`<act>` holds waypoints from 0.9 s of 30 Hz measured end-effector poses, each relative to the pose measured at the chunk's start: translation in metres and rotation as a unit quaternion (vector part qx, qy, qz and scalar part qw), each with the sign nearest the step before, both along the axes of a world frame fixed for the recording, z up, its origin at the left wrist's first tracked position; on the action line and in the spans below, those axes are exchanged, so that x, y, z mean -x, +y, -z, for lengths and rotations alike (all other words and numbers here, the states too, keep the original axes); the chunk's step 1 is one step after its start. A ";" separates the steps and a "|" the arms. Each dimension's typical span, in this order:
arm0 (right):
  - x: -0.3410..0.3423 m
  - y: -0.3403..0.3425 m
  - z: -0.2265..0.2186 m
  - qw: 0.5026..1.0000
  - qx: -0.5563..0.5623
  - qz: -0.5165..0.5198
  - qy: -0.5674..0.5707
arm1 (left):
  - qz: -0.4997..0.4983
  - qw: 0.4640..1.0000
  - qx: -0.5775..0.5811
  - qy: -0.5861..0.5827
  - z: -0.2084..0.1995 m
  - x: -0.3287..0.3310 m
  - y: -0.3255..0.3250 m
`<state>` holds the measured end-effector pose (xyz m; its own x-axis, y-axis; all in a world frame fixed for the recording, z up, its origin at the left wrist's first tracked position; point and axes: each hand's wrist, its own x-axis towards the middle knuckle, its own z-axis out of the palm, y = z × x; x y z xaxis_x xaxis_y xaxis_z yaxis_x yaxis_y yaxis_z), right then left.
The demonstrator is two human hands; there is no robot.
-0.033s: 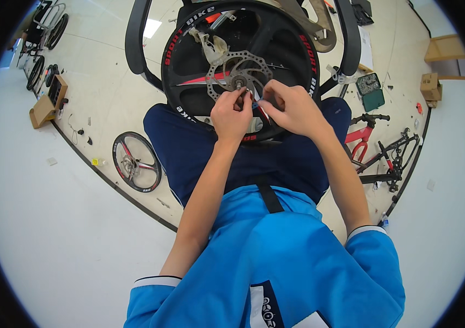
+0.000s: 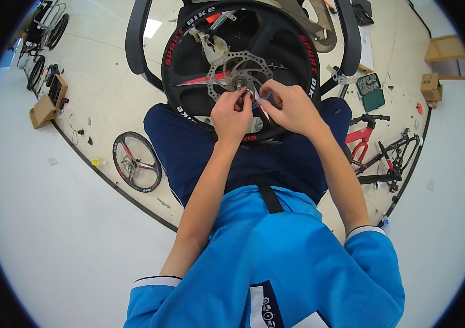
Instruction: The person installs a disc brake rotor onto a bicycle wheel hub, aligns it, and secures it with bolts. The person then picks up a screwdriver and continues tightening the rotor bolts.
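Note:
A black bicycle wheel [image 2: 292,49] with broad spokes and a red-and-white stripe lies flat across a chair and my lap. At its hub sits a silver disc brake rotor [image 2: 214,82], with the axle [image 2: 239,83] sticking up. My left hand [image 2: 231,116] is closed in a pinch just below the axle, over the rotor's near edge; what its fingertips hold is too small to name. Close on its right, my right hand [image 2: 293,110] has its fingers curled and thumb bent in, beside a small blue bit. Whether it grips anything is hidden.
A crumpled pale rag [image 2: 214,48] and metal tools lie on the wheel, between the chair's black armrests [image 2: 137,38]. On the floor are a smaller wheel [image 2: 137,162] at left, a green case [image 2: 373,98], a red bike frame [image 2: 359,136] and cardboard boxes [image 2: 430,87] at right.
My right hand has shifted very slightly left, toward my left fingertips. The wheel and my left hand stay as they were.

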<state>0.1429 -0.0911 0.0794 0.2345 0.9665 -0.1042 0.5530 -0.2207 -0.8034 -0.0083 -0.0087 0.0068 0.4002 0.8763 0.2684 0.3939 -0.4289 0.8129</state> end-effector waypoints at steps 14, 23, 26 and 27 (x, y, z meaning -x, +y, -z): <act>0.024 0.022 0.061 0.988 -0.134 0.072 -0.015 | 0.000 1.000 -0.002 -0.015 0.004 0.005 0.002; 0.031 0.015 0.059 0.966 -0.081 0.213 0.120 | -0.011 0.999 -0.040 -0.006 0.003 -0.002 0.000; 0.025 -0.001 0.071 0.949 -0.077 0.260 0.162 | -0.008 0.999 -0.036 -0.001 0.001 -0.004 -0.001; 0.022 -0.007 0.073 0.948 -0.060 0.264 0.166 | -0.006 0.999 -0.040 0.004 0.002 -0.004 -0.002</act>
<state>0.1213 -0.0978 0.0068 0.6630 0.7326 -0.1538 0.1026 -0.2925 -0.9507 -0.0045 -0.0106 0.0047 0.3917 0.8572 0.3343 0.4053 -0.4870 0.7737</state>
